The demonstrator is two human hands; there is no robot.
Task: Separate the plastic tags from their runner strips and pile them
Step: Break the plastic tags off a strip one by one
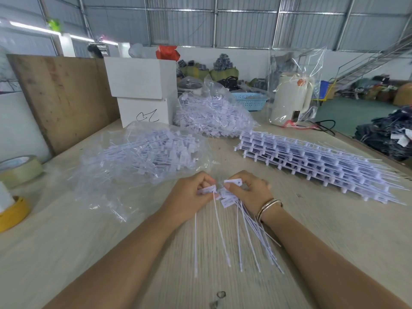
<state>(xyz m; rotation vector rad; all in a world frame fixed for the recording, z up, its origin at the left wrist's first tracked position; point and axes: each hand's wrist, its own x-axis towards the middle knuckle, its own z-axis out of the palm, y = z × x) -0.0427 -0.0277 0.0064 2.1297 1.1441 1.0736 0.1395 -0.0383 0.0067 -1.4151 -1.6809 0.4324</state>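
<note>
Pale wooden bench (pixel 89 253) fills the near view inside a large hall with metal walls. Close to its near edge, both hands meet over the middle of the bench. The left hand (pixel 191 195) has its fingers curled and pinches one white tag (pixel 208 190), whose thin tail hangs toward the near edge. The right hand (pixel 249 192) pinches another tag (pixel 233 182) between thumb and forefinger and grips a bundle of tags (pixel 252 228) with tails fanned out. Behind them lies a clear bag of loose tags (pixel 147 157), and toward the right edge a stack of runner strips (pixel 312 161). Further back, a second bag (pixel 211 114) and white boxes (pixel 142 90) stand.
</note>
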